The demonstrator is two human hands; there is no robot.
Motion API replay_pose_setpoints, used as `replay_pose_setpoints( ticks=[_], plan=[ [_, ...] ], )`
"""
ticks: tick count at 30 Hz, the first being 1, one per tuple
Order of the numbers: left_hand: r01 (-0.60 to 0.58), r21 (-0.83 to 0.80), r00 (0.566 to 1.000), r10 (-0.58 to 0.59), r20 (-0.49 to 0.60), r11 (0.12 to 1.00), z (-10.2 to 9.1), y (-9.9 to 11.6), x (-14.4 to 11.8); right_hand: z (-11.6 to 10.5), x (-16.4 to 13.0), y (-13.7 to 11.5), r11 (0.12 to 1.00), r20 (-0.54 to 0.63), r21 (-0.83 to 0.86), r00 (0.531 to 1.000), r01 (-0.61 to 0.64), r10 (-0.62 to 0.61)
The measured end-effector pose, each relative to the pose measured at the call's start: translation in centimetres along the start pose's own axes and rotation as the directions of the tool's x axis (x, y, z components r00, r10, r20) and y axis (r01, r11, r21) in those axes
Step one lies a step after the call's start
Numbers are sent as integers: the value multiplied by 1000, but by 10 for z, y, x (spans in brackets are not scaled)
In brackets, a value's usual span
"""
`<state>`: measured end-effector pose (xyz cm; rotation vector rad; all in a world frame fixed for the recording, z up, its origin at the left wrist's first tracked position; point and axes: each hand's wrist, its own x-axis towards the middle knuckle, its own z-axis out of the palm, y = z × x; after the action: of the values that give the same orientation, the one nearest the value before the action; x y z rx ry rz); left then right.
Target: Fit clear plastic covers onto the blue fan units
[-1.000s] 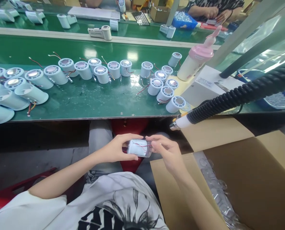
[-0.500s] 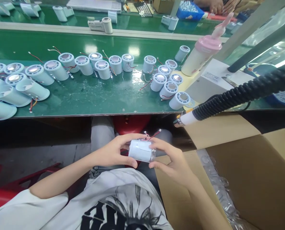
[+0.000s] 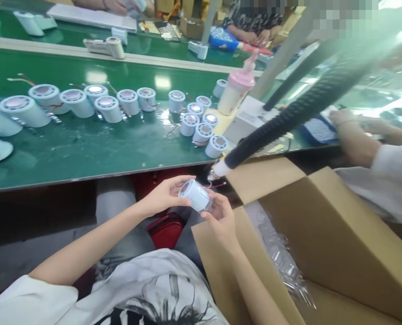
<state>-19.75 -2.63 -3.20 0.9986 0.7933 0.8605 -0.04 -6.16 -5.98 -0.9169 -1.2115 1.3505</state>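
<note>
Between both hands, over my lap, I hold a light blue cylindrical housing (image 3: 194, 195) with a round vented end tilted up to the left. My left hand (image 3: 167, 195) is closed around that vented end. The fingers of my right hand (image 3: 222, 216) grip the other end, where a clear plastic piece (image 3: 207, 205) shows. Thin red and white wires (image 3: 217, 185) stick out on the far side. Just above the housing is the metal tip of a nozzle (image 3: 217, 171) on a black corrugated hose (image 3: 271, 126). I cannot tell whether the tip touches it.
Several similar housings (image 3: 108, 109) stand on the green bench (image 3: 133, 153). A white box (image 3: 246, 119) and a pink-lidded bottle (image 3: 236, 88) are behind the nozzle. To my right an open carton (image 3: 349, 234) holds clear plastic parts (image 3: 285, 257). A co-worker's arm (image 3: 359, 140) reaches in at right.
My view has swung to the right. Both hands have raised the housing toward the nozzle and tipped its vented end upward. A co-worker's arm now shows at the right.
</note>
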Motion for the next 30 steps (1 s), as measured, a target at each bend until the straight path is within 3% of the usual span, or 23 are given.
replay_pose_setpoints(
  ticks=[4, 9, 15, 20, 23, 26, 30],
  plan=[
    [7, 15, 998, -8, 57, 1000, 8, -7, 47, -18, 10, 20, 994, -138, 69, 987, 90, -80],
    [1, 28, 998, -3, 55, 1000, 3, 0, 59, -23, 29, 24, 989, -129, 92, 986, 118, -106],
    [-22, 21, 1000, 22, 16, 1000, -10, 10, 47, -13, 44, 27, 986, -50, 124, 993, 113, -107],
    [-18, 70, 1000, 18, 2, 997, -11, 10, 37, -12, 38, 20, 993, -15, 75, 996, 87, -86],
    [-17, 107, 998, 11, 57, 994, -9, 10, 21, -15, 26, 4, 991, 65, -95, 994, 98, -92],
    [-26, 219, 991, -3, 132, 975, -2, 14, -4, -17, 10, -19, 913, 215, -358, 969, 195, -122],
    [-107, 336, 981, 44, 188, 936, 9, 21, -35, -15, -3, -49, 842, 350, -453, 927, 292, -134]
  ],
)
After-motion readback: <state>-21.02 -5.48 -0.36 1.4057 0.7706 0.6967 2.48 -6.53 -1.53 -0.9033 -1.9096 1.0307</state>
